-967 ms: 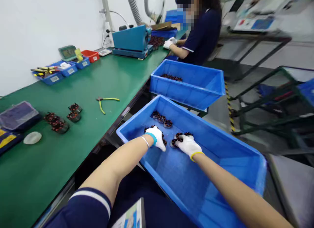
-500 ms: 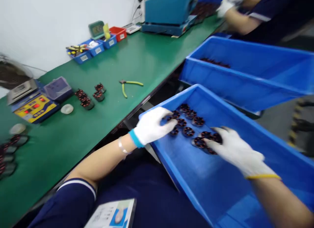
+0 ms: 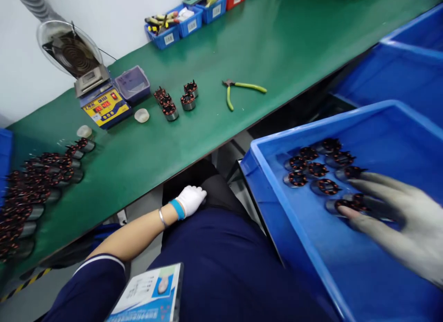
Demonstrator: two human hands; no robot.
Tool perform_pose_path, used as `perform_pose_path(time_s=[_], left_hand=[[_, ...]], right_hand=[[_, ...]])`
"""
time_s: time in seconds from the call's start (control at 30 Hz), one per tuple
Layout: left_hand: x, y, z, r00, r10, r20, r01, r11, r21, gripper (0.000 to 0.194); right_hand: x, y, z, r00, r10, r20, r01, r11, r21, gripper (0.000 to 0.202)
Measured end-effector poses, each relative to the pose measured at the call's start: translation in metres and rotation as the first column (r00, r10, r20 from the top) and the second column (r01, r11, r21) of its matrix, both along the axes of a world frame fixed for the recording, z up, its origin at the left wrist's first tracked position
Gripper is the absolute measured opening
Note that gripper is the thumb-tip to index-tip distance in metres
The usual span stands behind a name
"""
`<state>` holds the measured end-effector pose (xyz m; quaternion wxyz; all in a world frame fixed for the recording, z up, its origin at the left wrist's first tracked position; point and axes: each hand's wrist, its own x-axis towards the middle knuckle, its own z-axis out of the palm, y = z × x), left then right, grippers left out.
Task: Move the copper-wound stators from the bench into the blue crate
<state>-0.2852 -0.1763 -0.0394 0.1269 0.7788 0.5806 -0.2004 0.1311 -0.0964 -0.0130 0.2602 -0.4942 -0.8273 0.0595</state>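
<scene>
My right hand [image 3: 398, 220], in a white glove, is in the blue bin [image 3: 294, 220] at the right. Its fingers and thumb are around a few dark stator cores [image 3: 349, 205] with copper windings. Several more stator cores [image 3: 327, 187] sit in the bin to the left of and beyond these fingers. My left hand [image 3: 191, 199], gloved in white with a blue cuff, lies on my lap with its fingers curled; whatever is under them, if anything, is hidden.
Cutters with green handles [image 3: 238, 87] lie on the green table [image 3: 207, 137]. Stator cores [image 3: 169, 110] stand near a soldering station [image 3: 105, 107], and many more [image 3: 44, 179] crowd the left. Small tool bins [image 3: 169, 38] line the wall. Another blue bin [image 3: 391, 77] is at the right.
My left hand has left the bin and come down to my lap. My right hand is still at the stator cores. The view has turned left, and the other person is out of sight.
</scene>
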Motion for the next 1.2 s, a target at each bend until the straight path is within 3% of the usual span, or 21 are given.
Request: perform_pose_path(time_s=[0.1,0.17,0.27,0.33,0.37,0.43,0.5,0.53,0.6,0.7,0.77,0.87,0.93,1.03,1.13,1.2], left_hand=[[-0.009,0.000,0.000,0.993,0.014,0.117,-0.014,1.000,0.001,0.033],[-0.013,-0.003,0.011,0.973,0.117,0.200,-0.128,0.991,0.046,0.027],[-0.004,-0.007,0.055,0.909,0.286,0.305,-0.347,0.923,0.168,0.038],[0.015,-0.004,0.098,0.799,0.273,0.535,-0.457,0.855,0.245,0.045],[0.030,0.000,0.120,0.794,0.205,0.573,-0.430,0.855,0.290,0.048],[0.071,0.015,0.156,0.818,-0.010,0.575,-0.258,0.887,0.383,0.049],[0.123,0.039,0.173,0.869,-0.209,0.448,0.001,0.907,0.421,0.033],[0.152,0.053,0.172,0.897,-0.262,0.356,0.117,0.918,0.380,0.025],[0.207,0.083,0.156,0.917,-0.366,0.158,0.321,0.913,0.254,0.024],[0.272,0.116,0.107,0.866,-0.497,-0.047,0.486,0.861,-0.149,0.026],[0.297,0.127,0.073,0.847,-0.526,-0.081,0.496,0.835,-0.237,0.032],[0.308,0.132,0.043,0.851,-0.519,-0.075,0.492,0.839,-0.233,0.031],[0.303,0.135,0.041,0.871,-0.489,-0.049,0.475,0.863,-0.172,0.031],[0.286,0.140,0.061,0.908,-0.420,0.008,0.420,0.906,-0.053,0.044],[0.261,0.141,0.090,0.943,-0.309,0.125,0.313,0.950,-0.013,0.047],[0.243,0.137,0.106,0.949,-0.245,0.196,0.247,0.969,0.019,0.050]], right_hand=[[-0.003,-0.011,0.010,0.998,0.063,-0.005,-0.062,0.996,0.061,0.060],[0.008,-0.016,0.013,0.999,0.027,-0.019,-0.026,0.998,0.063,0.056],[0.031,-0.024,0.022,0.990,-0.047,-0.130,0.045,0.999,-0.017,0.047],[0.045,-0.027,0.030,0.953,-0.179,-0.247,0.126,0.969,-0.214,0.052],[0.050,-0.026,0.033,0.914,-0.284,-0.289,0.181,0.924,-0.336,0.058],[0.055,-0.023,0.036,0.816,-0.486,-0.314,0.285,0.809,-0.514,0.069],[0.054,-0.018,0.032,0.786,-0.543,-0.295,0.328,0.771,-0.546,0.073],[0.052,-0.015,0.028,0.811,-0.518,-0.271,0.325,0.785,-0.528,0.071],[0.046,-0.012,0.017,0.892,-0.430,-0.142,0.312,0.812,-0.494,0.063],[0.036,-0.009,0.000,0.899,-0.332,0.285,0.436,0.739,-0.514,0.053],[0.030,-0.008,-0.012,0.832,-0.282,0.479,0.520,0.698,-0.493,0.062],[0.027,-0.002,-0.036,0.797,-0.309,0.519,0.541,0.747,-0.386,0.083],[0.027,0.004,-0.056,0.809,-0.312,0.499,0.509,0.796,-0.328,0.084],[0.027,0.019,-0.082,0.824,-0.323,0.465,0.480,0.835,-0.270,0.072],[0.025,0.039,-0.092,0.816,-0.409,0.409,0.527,0.817,-0.235,0.069],[0.022,0.050,-0.091,0.788,-0.494,0.367,0.595,0.765,-0.247,0.069]])
